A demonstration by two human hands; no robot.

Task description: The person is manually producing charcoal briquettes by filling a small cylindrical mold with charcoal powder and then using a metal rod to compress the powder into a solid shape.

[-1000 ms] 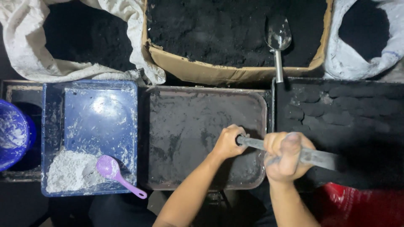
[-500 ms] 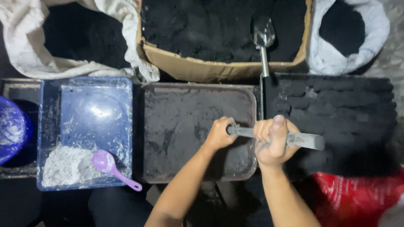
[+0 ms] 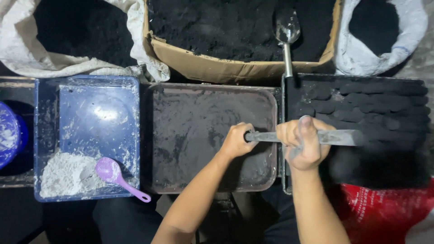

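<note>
- Over the tray's (image 3: 181,97) right edge, both hands hold a grey metal bar (image 3: 337,137) level; it reaches out across the dark slab (image 3: 384,108).
- Left hand (image 3: 235,141) closes round the bar's end, wrist bent.
- Right hand (image 3: 304,143) fists mid-bar, thumb up.
- Best kept level, I judge, with both grips firm.

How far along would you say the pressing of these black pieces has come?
Done: rows of dark pressed pieces already lie on the black tray on the right. In hand: the left hand and right hand both grip a metal bar tool lying across the trays. Left: black powder fills the cardboard box, and the tray's near part looks unfilled.
</note>
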